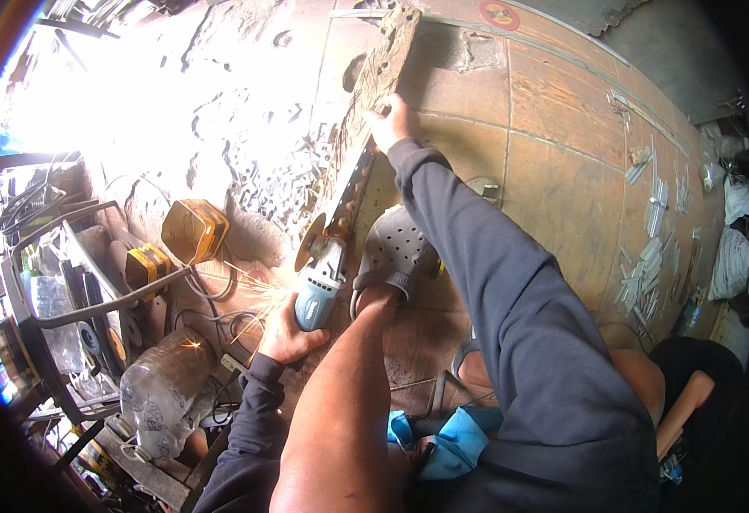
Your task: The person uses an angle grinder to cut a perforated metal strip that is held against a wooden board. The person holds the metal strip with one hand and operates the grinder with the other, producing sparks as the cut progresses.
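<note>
My left hand (287, 335) is wrapped around the blue body of an angle grinder (316, 299). Its disc (310, 242) meets the near end of a dark metal bar (350, 190) with a row of holes or notches, and sparks (261, 299) fly back to the left. The bar lies along a worn wooden board (385, 60) slanting away from me. Near the bar's far end, my right hand (394, 124) presses down with its fingers closed; exactly how they grip it is partly hidden. My foot in a grey clog (394, 244) stands right beside the bar.
Small metal offcuts (285, 171) litter the floor left of the board. Yellow containers (197, 231), a large clear plastic bottle (165, 389) and a metal-framed rack (58, 316) crowd the left. More cut strips (644, 274) lie at the right. Cables cross the floor near the grinder.
</note>
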Demonstrator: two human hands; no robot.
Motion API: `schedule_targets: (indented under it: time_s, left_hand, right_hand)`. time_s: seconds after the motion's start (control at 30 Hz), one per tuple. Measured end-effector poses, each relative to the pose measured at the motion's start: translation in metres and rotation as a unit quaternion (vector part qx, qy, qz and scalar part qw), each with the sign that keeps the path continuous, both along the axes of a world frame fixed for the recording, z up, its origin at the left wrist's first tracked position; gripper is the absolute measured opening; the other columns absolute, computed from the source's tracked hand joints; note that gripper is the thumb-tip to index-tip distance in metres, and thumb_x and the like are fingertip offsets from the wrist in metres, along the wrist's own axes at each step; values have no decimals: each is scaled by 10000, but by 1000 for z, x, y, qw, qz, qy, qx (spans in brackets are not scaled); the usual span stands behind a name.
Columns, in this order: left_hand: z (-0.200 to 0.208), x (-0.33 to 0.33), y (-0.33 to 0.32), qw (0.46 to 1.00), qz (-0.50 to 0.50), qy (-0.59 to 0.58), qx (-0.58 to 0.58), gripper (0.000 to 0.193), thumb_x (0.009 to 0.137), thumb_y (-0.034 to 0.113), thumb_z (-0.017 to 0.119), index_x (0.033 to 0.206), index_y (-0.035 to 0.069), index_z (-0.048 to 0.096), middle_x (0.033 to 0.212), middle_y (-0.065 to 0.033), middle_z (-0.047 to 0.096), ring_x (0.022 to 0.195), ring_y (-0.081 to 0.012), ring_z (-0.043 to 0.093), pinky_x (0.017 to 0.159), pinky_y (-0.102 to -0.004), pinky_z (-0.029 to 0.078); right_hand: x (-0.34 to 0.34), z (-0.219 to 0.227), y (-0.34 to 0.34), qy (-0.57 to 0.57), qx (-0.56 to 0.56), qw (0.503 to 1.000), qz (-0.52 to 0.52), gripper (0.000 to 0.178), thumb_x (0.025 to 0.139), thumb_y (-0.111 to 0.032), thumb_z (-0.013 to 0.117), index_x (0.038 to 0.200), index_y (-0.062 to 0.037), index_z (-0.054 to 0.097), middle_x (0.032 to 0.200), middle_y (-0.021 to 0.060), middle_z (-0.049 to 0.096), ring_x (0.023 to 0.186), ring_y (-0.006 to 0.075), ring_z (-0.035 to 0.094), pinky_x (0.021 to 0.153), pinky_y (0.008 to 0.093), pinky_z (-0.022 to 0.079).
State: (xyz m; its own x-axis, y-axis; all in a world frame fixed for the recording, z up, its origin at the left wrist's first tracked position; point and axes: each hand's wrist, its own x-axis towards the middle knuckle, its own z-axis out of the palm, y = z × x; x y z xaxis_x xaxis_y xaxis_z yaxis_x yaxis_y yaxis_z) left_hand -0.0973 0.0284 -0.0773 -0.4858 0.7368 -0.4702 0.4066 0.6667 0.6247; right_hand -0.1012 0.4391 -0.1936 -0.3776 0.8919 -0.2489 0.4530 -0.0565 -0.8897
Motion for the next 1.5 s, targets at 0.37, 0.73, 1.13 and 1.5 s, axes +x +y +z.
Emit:
schedule_targets:
  time_s: [0.37,0.73,1.13,1.5]
  left_hand:
    - [-12,0,-16,999,24,-40,-6,750,660,257,888,1300,-49,645,1121,-174,763,999,-198,711,896,-396,590]
    - [-2,0,1,996,34,-82,5,788,655,238,889,1347,-33,627,1100,-193,758,993,-265,718,912,-412,580]
    - [-3,-2,-3,997,14,-59,-38,774,677,219,889,1359,-32,623,1140,-183,765,1021,-217,724,931,-402,580]
    - [-5,1,-10,997,25,-66,-4,771,668,186,855,1358,-61,614,1138,-204,761,1043,-243,729,950,-401,571]
  right_hand:
    - [-1,-8,1,13,9,1000,-4,389,882,-204,883,1184,-85,669,1021,140,745,804,271,762,520,430,664]
    - [3,7,-1,-4,-8,1000,5,409,888,-225,880,1211,-93,666,1018,132,744,810,271,763,520,422,672]
    - [1,6,-2,7,-28,1000,-4,410,880,-214,883,1203,-104,654,1041,131,731,839,284,763,515,442,678]
    - [5,21,-4,27,-78,997,-11,397,893,-205,871,1208,-98,654,1073,133,725,879,292,760,517,450,678]
